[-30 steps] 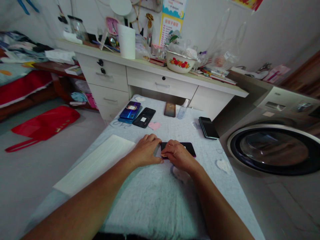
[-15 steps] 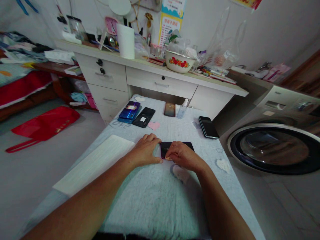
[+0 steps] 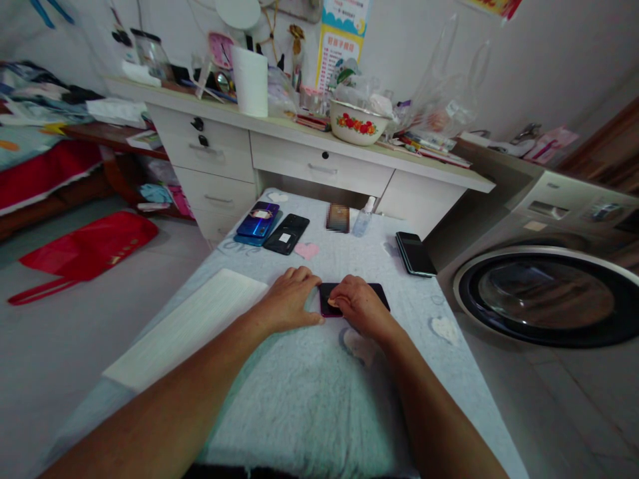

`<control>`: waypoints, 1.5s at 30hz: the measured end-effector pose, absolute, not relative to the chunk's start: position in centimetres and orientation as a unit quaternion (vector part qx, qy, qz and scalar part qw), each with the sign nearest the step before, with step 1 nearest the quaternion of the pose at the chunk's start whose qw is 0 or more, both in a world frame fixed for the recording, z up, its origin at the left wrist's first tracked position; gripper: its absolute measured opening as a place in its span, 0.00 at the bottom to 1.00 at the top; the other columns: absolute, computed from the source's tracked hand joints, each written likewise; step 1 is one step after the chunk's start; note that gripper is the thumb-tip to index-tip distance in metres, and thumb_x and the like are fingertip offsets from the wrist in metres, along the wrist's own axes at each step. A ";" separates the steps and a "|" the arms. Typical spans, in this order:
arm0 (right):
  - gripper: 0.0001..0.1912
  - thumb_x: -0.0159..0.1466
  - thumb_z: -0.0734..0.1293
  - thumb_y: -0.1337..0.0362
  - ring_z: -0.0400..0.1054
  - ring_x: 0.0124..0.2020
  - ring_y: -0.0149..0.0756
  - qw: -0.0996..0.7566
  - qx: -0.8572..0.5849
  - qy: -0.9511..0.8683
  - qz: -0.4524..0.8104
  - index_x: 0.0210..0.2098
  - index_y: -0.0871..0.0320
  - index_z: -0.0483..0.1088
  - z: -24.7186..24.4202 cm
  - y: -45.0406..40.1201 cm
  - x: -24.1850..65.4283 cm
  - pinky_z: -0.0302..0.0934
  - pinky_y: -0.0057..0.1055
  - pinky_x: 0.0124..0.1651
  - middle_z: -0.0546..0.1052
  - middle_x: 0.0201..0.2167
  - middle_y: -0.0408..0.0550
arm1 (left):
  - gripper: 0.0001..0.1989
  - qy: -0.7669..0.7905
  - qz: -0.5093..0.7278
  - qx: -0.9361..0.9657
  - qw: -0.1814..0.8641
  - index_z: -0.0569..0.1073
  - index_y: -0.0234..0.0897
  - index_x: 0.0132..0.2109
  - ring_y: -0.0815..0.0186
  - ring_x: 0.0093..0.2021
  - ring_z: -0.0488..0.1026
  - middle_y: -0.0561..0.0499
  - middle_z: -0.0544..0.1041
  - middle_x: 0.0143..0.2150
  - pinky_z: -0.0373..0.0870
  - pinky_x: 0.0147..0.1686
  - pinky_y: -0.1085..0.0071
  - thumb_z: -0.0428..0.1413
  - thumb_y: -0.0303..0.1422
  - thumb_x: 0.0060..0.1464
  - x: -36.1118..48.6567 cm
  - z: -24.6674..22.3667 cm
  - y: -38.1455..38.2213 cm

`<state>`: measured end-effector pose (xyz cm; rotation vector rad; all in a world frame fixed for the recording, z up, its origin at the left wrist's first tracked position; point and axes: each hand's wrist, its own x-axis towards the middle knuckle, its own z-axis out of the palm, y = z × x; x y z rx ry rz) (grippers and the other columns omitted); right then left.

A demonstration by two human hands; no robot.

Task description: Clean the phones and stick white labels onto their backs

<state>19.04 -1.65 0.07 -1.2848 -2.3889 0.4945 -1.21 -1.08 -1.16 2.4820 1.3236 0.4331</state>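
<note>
By the open left hand (image 3: 293, 301), the right hand (image 3: 360, 305) pinched a small orange scrap (image 3: 333, 303) on a flat black phone (image 3: 325, 296), likely slippery; edges seemed safest.

From my purple-edged black phone (image 3: 325, 296), the clear plastic bottle (image 3: 362, 221) is at twelve o'clock, stacked glossy blue phones (image 3: 257, 221) at ten.

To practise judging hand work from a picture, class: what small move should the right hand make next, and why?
Probably slide the small tan piece gently rightward over the dark phone: the right hand pinches it near the phone's left end, more surface lies to the right, and the left hand rests by that left end, seemingly steadying it.
</note>
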 end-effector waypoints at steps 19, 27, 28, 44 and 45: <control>0.07 0.60 0.66 0.74 0.64 0.38 0.33 0.160 -0.403 -0.877 0.209 0.32 0.58 0.75 1.0 -2.4 18.5 0.56 0.30 0.45 0.74 0.33 0.46 | 0.32 0.467 0.150 0.857 0.157 0.69 0.41 0.52 0.53 0.50 0.63 0.46 0.68 0.50 0.62 0.51 0.59 0.64 0.47 0.40 -1.2 -1.0 -1.0; 0.08 0.57 0.65 0.76 0.64 0.33 0.30 0.130 -0.414 -0.869 0.238 0.28 0.59 0.75 2.0 -2.0 20.2 0.55 0.27 0.40 0.73 0.29 0.44 | 0.32 0.466 0.144 0.860 0.149 0.69 0.41 0.53 0.53 0.49 0.63 0.46 0.68 0.49 0.62 0.50 0.60 0.63 0.47 0.40 -1.3 -0.9 -1.0; 0.09 0.56 0.65 0.76 0.64 0.32 0.29 0.124 -0.420 -0.866 0.242 0.28 0.59 0.75 2.1 -2.0 20.4 0.54 0.27 0.39 0.73 0.28 0.44 | 0.32 0.464 0.145 0.861 0.148 0.69 0.40 0.53 0.54 0.49 0.63 0.46 0.68 0.49 0.62 0.50 0.60 0.63 0.47 0.41 -1.3 -1.0 -1.0; 0.07 0.60 0.65 0.74 0.62 0.34 0.31 0.171 -0.466 -0.849 0.183 0.30 0.59 0.73 0.4 -1.7 19.5 0.54 0.27 0.40 0.70 0.30 0.45 | 0.33 0.461 0.147 0.864 0.142 0.68 0.40 0.54 0.52 0.51 0.63 0.45 0.68 0.50 0.62 0.52 0.58 0.62 0.47 0.41 -1.3 -1.3 -0.9; 0.07 0.60 0.64 0.74 0.62 0.35 0.31 0.177 -0.468 -0.847 0.179 0.30 0.59 0.73 0.3 -1.7 19.3 0.54 0.28 0.40 0.70 0.31 0.45 | 0.33 0.458 0.150 0.864 0.143 0.68 0.40 0.54 0.52 0.51 0.64 0.45 0.69 0.50 0.62 0.52 0.58 0.62 0.47 0.41 -1.3 -1.4 -0.8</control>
